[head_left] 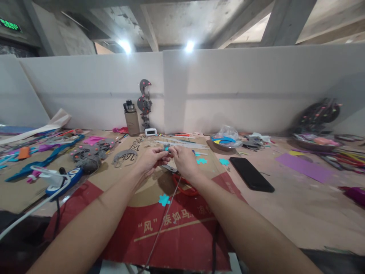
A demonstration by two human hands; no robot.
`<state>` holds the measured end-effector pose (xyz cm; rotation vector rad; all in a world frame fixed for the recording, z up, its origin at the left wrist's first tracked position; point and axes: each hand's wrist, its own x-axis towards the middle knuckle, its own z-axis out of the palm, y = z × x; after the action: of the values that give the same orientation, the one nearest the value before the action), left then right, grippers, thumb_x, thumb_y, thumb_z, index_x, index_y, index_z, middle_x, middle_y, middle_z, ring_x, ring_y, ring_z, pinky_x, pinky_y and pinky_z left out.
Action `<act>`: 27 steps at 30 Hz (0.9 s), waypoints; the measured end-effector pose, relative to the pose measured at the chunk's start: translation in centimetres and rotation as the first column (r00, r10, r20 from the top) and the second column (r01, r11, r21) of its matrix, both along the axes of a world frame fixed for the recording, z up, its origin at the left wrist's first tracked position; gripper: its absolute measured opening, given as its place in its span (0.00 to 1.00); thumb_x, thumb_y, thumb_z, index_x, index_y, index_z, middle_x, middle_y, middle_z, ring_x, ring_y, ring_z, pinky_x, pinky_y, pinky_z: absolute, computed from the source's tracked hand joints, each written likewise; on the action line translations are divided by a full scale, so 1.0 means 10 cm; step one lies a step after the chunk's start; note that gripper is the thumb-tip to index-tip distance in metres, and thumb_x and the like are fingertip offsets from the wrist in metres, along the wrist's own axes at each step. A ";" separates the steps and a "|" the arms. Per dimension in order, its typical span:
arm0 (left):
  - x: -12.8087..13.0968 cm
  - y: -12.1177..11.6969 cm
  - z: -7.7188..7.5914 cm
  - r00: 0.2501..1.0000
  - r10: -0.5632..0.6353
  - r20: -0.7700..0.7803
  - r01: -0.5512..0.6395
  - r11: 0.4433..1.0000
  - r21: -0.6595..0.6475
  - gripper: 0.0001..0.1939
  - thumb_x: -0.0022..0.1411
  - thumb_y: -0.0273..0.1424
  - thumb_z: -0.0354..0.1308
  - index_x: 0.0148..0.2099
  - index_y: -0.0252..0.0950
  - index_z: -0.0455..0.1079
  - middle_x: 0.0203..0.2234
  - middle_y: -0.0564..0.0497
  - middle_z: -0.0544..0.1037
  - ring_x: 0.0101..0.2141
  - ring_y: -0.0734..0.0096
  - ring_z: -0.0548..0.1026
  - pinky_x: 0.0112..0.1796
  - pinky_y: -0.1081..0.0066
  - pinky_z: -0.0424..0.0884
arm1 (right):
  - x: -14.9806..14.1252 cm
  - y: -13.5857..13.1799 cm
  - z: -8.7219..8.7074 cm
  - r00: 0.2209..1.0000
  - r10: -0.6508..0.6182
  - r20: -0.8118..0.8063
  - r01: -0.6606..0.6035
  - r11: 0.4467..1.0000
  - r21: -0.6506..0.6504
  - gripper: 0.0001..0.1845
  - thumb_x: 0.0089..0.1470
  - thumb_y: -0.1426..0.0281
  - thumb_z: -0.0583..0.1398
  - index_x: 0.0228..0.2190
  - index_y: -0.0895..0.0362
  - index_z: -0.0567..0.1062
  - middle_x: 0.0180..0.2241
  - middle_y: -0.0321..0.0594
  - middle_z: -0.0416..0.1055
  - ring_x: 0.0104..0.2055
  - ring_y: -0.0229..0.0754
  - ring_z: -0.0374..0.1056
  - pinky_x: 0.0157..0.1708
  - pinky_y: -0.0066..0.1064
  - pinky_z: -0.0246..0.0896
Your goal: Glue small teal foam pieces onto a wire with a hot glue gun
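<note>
My left hand and my right hand meet over the cardboard, fingertips pinched close together. Between them shows a small teal and grey piece; its exact shape is too small to make out. A thin grey cord runs from beneath my right hand down past the front edge. Red-handled scissors lie under my right wrist, with the blades partly hidden by my hands. One teal flower-shaped cutout rests on the red part of the cardboard; another teal cutout lies right of my hands.
A black phone and purple sheet lie rightward. Behind stand a bottle, a white clock and a bowl with a plastic bag. A blue power strip with a white cable and grey yarn pieces are leftward.
</note>
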<state>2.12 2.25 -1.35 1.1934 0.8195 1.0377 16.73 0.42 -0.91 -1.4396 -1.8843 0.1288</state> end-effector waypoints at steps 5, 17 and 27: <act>0.02 -0.02 0.01 0.999 0.029 -0.020 -0.029 1.000 0.006 0.12 0.44 0.32 0.66 0.29 0.30 0.71 0.22 0.52 0.73 0.21 0.81 0.69 0.24 0.79 0.67 | -0.01 -0.03 0.02 0.997 -0.019 0.080 0.019 1.000 -0.001 0.19 0.60 0.62 0.48 0.27 0.56 0.72 0.29 0.42 0.72 0.31 0.41 0.64 0.29 0.30 0.45; 0.06 0.06 -0.07 0.991 0.107 -0.086 -0.105 0.994 0.025 0.03 0.45 0.26 0.55 0.23 0.32 0.64 0.14 0.55 0.66 0.15 0.82 0.62 0.18 0.78 0.58 | -0.02 0.08 -0.12 0.929 0.181 -0.324 -0.195 0.981 -0.012 0.21 0.59 0.59 0.45 0.24 0.56 0.69 0.26 0.37 0.70 0.31 0.38 0.63 0.32 0.28 0.52; 0.05 0.02 -0.04 0.988 0.151 -0.018 -0.150 0.988 0.048 0.10 0.46 0.32 0.63 0.29 0.32 0.66 0.16 0.56 0.67 0.17 0.82 0.64 0.19 0.79 0.60 | -0.09 0.15 -0.17 0.790 0.196 -0.581 -0.237 0.971 0.005 0.06 0.46 0.67 0.55 0.27 0.57 0.69 0.23 0.32 0.66 0.26 0.35 0.60 0.29 0.27 0.55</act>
<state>2.61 2.44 -1.76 1.1980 0.9177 1.1743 15.83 1.91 -2.65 -1.0520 -1.5261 0.6763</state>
